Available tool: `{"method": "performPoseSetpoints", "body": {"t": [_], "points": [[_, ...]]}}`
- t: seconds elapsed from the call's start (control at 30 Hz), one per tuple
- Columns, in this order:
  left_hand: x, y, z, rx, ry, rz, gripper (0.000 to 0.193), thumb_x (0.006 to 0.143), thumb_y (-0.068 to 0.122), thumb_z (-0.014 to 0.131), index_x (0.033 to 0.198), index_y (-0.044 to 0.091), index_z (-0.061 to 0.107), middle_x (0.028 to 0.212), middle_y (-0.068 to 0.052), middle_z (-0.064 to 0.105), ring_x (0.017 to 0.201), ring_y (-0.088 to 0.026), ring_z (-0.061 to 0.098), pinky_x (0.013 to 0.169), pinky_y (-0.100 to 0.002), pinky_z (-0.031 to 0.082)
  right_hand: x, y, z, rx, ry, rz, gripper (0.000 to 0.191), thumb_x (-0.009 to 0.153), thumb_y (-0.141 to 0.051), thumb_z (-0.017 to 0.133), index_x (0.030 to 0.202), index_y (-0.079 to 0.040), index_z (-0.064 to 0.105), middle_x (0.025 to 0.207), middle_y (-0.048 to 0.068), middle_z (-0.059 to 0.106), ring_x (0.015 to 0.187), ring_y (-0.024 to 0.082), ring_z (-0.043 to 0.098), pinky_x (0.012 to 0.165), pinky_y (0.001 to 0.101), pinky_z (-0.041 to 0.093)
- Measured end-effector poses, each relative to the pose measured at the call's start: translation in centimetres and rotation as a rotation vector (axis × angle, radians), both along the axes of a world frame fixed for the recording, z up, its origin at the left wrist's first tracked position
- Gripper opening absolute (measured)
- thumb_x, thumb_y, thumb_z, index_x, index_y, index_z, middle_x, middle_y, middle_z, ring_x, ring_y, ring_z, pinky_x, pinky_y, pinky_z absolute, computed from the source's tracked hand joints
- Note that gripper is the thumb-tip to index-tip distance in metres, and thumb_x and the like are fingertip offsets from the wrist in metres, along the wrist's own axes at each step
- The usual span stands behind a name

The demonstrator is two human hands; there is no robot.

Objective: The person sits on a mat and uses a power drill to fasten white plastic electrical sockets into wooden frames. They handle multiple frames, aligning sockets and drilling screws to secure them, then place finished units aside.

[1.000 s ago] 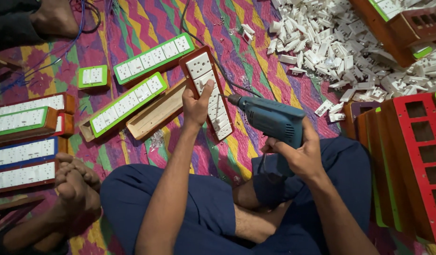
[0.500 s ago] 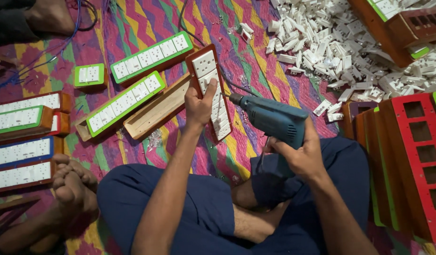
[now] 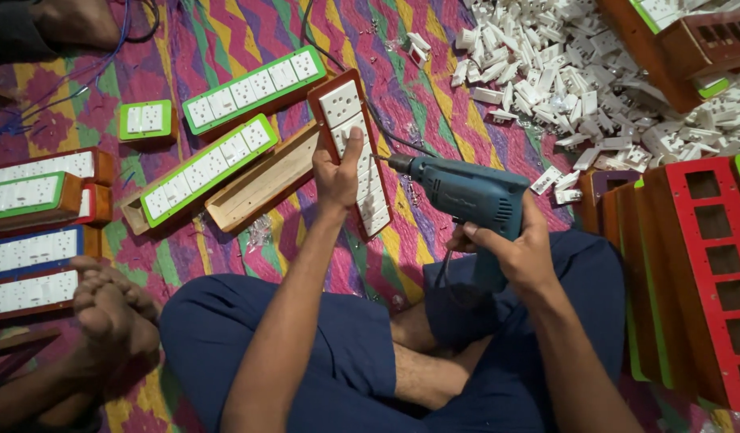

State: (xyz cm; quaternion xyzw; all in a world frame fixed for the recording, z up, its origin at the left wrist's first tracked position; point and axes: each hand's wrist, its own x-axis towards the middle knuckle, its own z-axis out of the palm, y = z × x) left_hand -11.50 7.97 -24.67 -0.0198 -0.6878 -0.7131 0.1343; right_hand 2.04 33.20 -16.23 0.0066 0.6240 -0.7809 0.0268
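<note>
My left hand (image 3: 338,172) grips a long red-framed extension board (image 3: 345,112) with white sockets, holding it by its middle over the patterned mat. My right hand (image 3: 510,252) is wrapped around the handle of a teal electric drill (image 3: 470,192). The drill's tip points left and sits close to the right edge of the board, beside my left thumb. I sit cross-legged in dark blue trousers, with both arms reaching forward.
Green-framed boards (image 3: 254,88) and an open wooden box (image 3: 262,188) lie to the left. More finished boards (image 3: 33,196) are stacked at far left. A heap of white sockets (image 3: 594,80) lies at top right. Empty red frames (image 3: 707,265) stand at right. Another person's foot (image 3: 105,313) rests at lower left.
The view has shifted slightly downward. My left hand still holds the red board and the drill tip stays by its edge; little else differs.
</note>
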Motion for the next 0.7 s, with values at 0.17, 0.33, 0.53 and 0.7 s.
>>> {"method": "performPoseSetpoints", "body": {"t": [0.17,0.33,0.53,0.7], "points": [[-0.05,0.02,-0.46,0.017,-0.037,0.002,0.028,0.099,0.041,0.069,0.089,0.014,0.070,0.069,0.002,0.064,0.061,-0.011,0.056,0.062,-0.034,0.047,0.05,-0.21,0.05,0.027,-0.011,0.003,0.047,0.086,0.008,0.068,0.128,0.001,0.046,0.093,0.018,0.072,0.078,0.029,0.077,0.070,0.0406,0.067],[-0.11,0.06,-0.81,0.020,-0.022,0.009,0.026,0.097,0.041,0.068,0.095,0.016,0.072,0.072,0.004,0.067,0.065,-0.008,0.060,0.066,-0.033,0.052,-0.13,-0.10,-0.21,0.013,-0.022,-0.008,0.047,0.086,0.009,0.069,0.128,0.002,0.047,0.095,0.019,0.072,0.082,0.030,0.077,0.074,0.0436,0.069],[-0.18,0.04,-0.90,-0.008,-0.006,0.001,0.026,0.100,0.040,0.065,0.100,0.015,0.071,0.078,0.003,0.068,0.073,-0.009,0.061,0.071,-0.033,0.053,-0.28,0.11,-0.38,0.040,-0.025,-0.012,0.048,0.085,0.009,0.070,0.126,0.003,0.047,0.097,0.020,0.073,0.083,0.031,0.078,0.074,0.0446,0.069],[-0.19,-0.09,-0.54,0.008,-0.019,-0.014,0.028,0.102,0.040,0.065,0.106,0.012,0.070,0.088,0.000,0.069,0.084,-0.011,0.063,0.079,-0.034,0.054,-0.43,0.09,0.01,0.011,-0.039,-0.025,0.046,0.084,0.010,0.070,0.126,0.005,0.051,0.095,0.020,0.072,0.081,0.032,0.077,0.073,0.0455,0.068]]}}
